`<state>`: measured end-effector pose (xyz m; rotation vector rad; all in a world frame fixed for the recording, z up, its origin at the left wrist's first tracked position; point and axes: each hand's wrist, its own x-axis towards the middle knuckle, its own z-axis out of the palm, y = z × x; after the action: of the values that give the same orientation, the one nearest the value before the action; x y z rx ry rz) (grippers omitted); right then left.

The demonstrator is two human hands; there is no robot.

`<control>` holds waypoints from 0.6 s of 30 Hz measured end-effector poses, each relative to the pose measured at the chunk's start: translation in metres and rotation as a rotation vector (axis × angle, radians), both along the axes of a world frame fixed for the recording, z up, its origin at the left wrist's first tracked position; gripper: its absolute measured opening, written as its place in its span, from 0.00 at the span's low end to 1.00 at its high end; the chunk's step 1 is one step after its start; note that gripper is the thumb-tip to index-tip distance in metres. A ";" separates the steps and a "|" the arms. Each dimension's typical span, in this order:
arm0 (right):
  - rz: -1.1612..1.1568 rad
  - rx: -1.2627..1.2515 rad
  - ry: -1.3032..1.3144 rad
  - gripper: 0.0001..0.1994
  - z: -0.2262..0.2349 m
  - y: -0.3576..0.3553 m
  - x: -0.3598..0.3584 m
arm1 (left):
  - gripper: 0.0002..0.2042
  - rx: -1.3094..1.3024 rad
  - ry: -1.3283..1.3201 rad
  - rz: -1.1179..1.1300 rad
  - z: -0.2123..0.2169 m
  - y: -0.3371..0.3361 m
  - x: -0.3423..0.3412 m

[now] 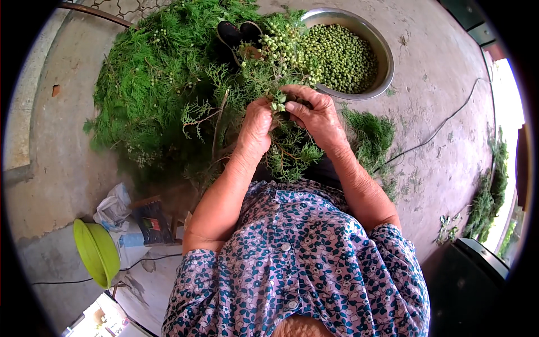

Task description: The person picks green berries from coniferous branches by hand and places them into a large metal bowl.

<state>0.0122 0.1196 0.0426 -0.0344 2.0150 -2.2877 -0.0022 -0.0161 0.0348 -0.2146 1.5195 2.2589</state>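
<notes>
A floral blouse [303, 264] fills the foreground. Just below the metal bowl [387, 62] of green berries [342, 56], both hands, left hand [255, 126] and right hand [314, 115], pinch a berry-laden sprig [279, 104].

Left hand [255, 126] and right hand [315, 115], fingertips pinched together.

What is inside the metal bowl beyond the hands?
The metal bowl is filled with small green seeds. Leafy branches cover its left rim; its bottom is hidden.
</notes>
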 end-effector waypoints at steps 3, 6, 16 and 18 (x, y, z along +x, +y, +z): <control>0.012 0.051 0.061 0.12 -0.007 0.000 -0.001 | 0.15 0.042 0.181 -0.053 -0.025 -0.007 0.001; -0.002 0.149 0.095 0.09 -0.003 0.002 -0.002 | 0.16 0.016 0.205 -0.077 -0.025 -0.005 0.000; -0.186 -0.010 -0.061 0.04 -0.013 0.005 -0.001 | 0.11 0.090 -0.005 0.077 -0.005 -0.003 -0.004; -0.189 -0.072 -0.101 0.04 -0.009 0.003 -0.001 | 0.12 -0.015 0.130 -0.063 -0.010 -0.005 -0.004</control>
<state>0.0111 0.1224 0.0337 0.2717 1.9617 -2.4171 -0.0066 -0.0216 0.0244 -0.0238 1.5860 2.2505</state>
